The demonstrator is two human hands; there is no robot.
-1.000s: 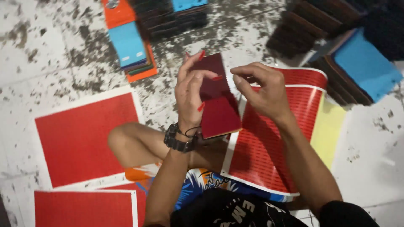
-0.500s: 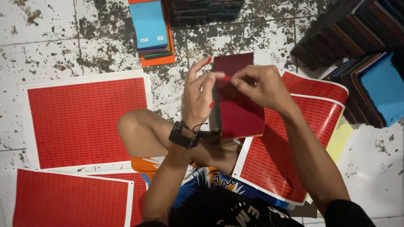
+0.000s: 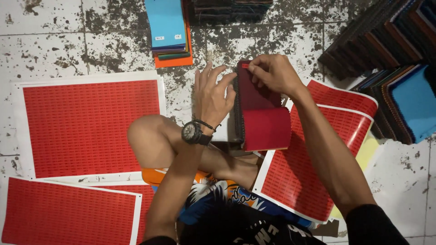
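Note:
My left hand (image 3: 212,97), with a black watch on the wrist, steadies the left edge of a thick stack of dark red fabric swatches (image 3: 263,113) that rests above my crossed legs. My right hand (image 3: 271,73) presses a small red sticker (image 3: 245,66) onto the top corner of the upper swatch with its fingertips. The lower leaf of the stack curls up in a brighter red.
Large sheets of red stickers lie on the tiled floor at left (image 3: 88,124), lower left (image 3: 68,213) and under my right arm (image 3: 309,172). A blue and orange swatch pile (image 3: 169,27) sits ahead. Dark swatch books (image 3: 386,41) with a blue one (image 3: 415,102) are stacked at right.
The view has tilted down. The swatch stack has turned edge-on toward my left hand, and my right hand has moved to its top corner with the sticker.

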